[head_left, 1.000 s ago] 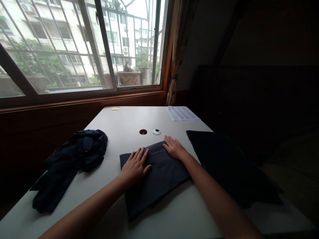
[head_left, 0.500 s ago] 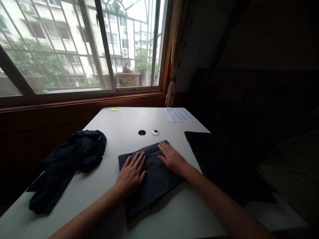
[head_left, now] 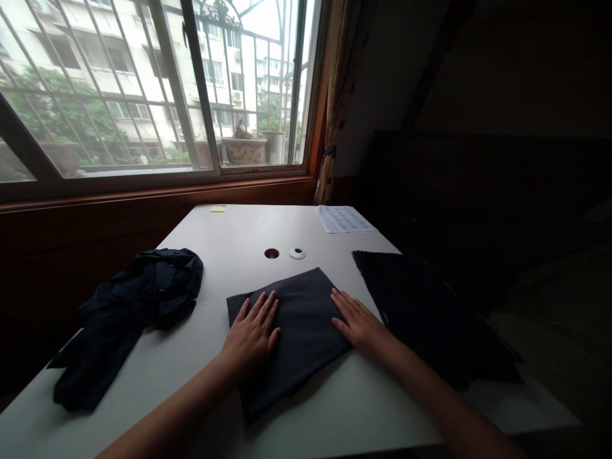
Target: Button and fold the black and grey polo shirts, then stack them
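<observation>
A folded dark grey-blue cloth garment (head_left: 301, 325) lies flat on the white table (head_left: 229, 239) in front of me. My left hand (head_left: 252, 331) rests flat on its left part, fingers stretched forward. At the garment's right edge lies my right hand (head_left: 358, 322), palm down with its fingers extended and the fingertips on the cloth. Neither hand grips anything. Which kind of garment it is cannot be made out from the folds.
A crumpled dark navy garment (head_left: 143, 303) lies at the left, partly over the table edge. Flat black cloth (head_left: 430, 319) covers the right side. Farther back are a round cable hole (head_left: 272, 254), its white cap (head_left: 297, 254), printed papers (head_left: 345, 219) and a yellow note (head_left: 218, 208).
My right hand has slid right across the folded garment, from its upper middle to its right edge. My left hand has stayed in place.
</observation>
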A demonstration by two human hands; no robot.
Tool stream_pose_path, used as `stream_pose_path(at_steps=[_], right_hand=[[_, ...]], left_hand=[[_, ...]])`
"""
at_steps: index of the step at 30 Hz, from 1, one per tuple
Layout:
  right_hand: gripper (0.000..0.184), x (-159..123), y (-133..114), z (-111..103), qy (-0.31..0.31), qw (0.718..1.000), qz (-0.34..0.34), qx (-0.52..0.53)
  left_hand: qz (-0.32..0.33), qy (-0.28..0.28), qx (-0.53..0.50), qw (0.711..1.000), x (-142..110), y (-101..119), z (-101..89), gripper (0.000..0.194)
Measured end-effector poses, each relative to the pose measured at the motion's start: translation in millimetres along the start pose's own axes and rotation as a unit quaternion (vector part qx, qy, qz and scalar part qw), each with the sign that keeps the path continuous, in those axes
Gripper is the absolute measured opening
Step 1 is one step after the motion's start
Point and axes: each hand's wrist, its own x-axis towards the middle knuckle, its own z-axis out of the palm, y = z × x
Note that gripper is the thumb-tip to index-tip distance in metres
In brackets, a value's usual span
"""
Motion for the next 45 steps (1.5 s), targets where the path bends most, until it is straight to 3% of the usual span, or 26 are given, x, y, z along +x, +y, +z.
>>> stream_pose_path(at_steps=[6, 9, 17, 23, 34, 40, 45], right_hand=[[0.059, -3.5, 5.8, 3.2, 0.023, 1.0, -0.002, 0.008], [0.058, -3.5, 7.1, 3.1, 0.025, 1.0, -0.004, 0.013], [0.058, -5.2, 10.4, 7.3, 0.038, 0.999, -0.018, 0.013], [0.058, -4.2, 11.2, 9.1, 0.038, 0.999, -0.02, 0.01], [0.057, -5.3, 8.9, 6.6, 0.048, 0.999, -0.022, 0.009], [0.058, -5.2, 10.2, 7.9, 0.042, 0.999, -0.019, 0.012], [0.058, -5.3, 9.5, 6.3, 0.041, 0.999, -0.021, 0.015]], left_hand=[[0.019, -0.009, -0.002, 1.0, -11.6, 5.2, -4.1, 0.059], [0.072, -0.029, -0.026, 0.997, -22.5, 13.8, -12.2, 0.06], [0.222, -0.112, -0.144, 0.958, -53.7, 35.4, -51.4, 0.069], [0.268, -0.155, -0.223, 0.924, -52.9, 37.4, -76.8, 0.068], [0.29, -0.11, -0.288, 0.906, -51.6, 52.3, -88.8, 0.044], [0.237, -0.095, -0.261, 0.931, -53.2, 43.0, -90.1, 0.04], [0.218, -0.068, -0.179, 0.957, -46.5, 52.5, -82.9, 0.024]])
